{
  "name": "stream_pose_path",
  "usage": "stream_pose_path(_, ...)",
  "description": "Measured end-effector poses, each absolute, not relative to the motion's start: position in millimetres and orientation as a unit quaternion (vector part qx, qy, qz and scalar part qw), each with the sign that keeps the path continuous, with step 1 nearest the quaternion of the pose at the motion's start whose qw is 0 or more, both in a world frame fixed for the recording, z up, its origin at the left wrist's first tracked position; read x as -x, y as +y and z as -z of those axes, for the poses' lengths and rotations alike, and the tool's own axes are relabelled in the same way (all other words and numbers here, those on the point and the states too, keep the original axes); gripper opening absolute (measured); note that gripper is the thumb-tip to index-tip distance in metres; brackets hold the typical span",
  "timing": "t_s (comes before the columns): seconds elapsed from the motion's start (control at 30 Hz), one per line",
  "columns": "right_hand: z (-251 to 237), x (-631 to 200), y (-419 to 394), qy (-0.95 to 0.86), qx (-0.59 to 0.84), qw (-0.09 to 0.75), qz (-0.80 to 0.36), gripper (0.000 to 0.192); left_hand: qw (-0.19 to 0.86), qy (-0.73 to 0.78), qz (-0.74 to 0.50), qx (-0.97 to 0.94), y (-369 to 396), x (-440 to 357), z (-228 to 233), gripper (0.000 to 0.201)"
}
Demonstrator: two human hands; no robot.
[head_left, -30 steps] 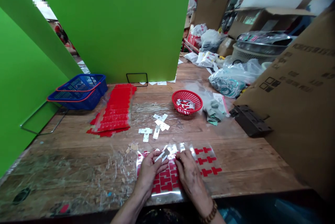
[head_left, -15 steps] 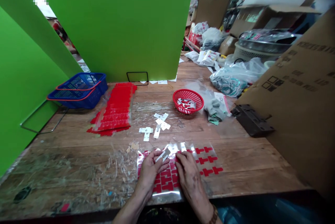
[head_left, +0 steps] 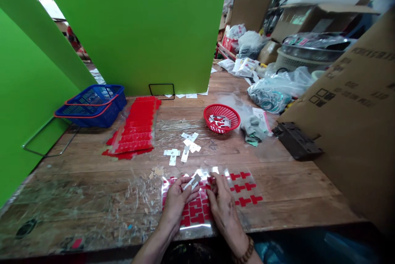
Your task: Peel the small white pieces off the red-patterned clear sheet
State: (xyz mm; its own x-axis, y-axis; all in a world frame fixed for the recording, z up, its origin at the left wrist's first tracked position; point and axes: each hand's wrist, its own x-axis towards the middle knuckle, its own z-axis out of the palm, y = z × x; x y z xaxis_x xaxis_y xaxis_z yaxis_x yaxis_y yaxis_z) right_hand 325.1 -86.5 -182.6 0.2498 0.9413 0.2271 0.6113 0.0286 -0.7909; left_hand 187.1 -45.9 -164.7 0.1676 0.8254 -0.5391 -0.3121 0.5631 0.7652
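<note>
My left hand (head_left: 176, 200) pinches a small silver T-shaped metal piece (head_left: 191, 182) above a clear plastic sheet (head_left: 247, 188) covered with red T-shaped stickers. My right hand (head_left: 222, 205) rests on that sheet beside the left hand, fingertips on the red stickers near the metal piece. Both hands are at the near edge of the wooden table (head_left: 296, 181). Several more silver T-pieces (head_left: 184, 148) lie loose on the table a little farther out.
A red round basket (head_left: 221, 118) holds more pieces. A stack of red sticker sheets (head_left: 135, 128) and a blue basket (head_left: 92, 105) sit at the left. Green panels stand behind; a large cardboard box (head_left: 354, 112), a dark block (head_left: 296, 140) and plastic bags (head_left: 274, 91) crowd the right.
My right hand's fingers have crept slightly toward the metal piece in my left hand. Otherwise only the camera shifted a little.
</note>
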Motion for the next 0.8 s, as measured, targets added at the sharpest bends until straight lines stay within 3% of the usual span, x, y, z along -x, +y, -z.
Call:
stream_pose_path(0.13, 182.5, -325.8, -87.5, -0.579, 0.672, 0.416, -0.203, 0.008, 0.719, 0.516, -0.393, -0.249, -45.5, -187.5, 163.8, 0.02)
stream_pose_path(0.53, 181.1, -318.1, -94.3, -0.57, 0.639, 0.451, -0.25, 0.014, 0.728, 0.505, -0.396, -0.242, -44.3, -186.6, 170.2, 0.022)
stream_pose_path(0.8, 176.2, -334.3, -96.4, -0.44, 0.603, 0.518, -0.418, 0.016, 0.735, 0.511, -0.377, -0.237, -43.9, -185.6, 160.9, 0.017)
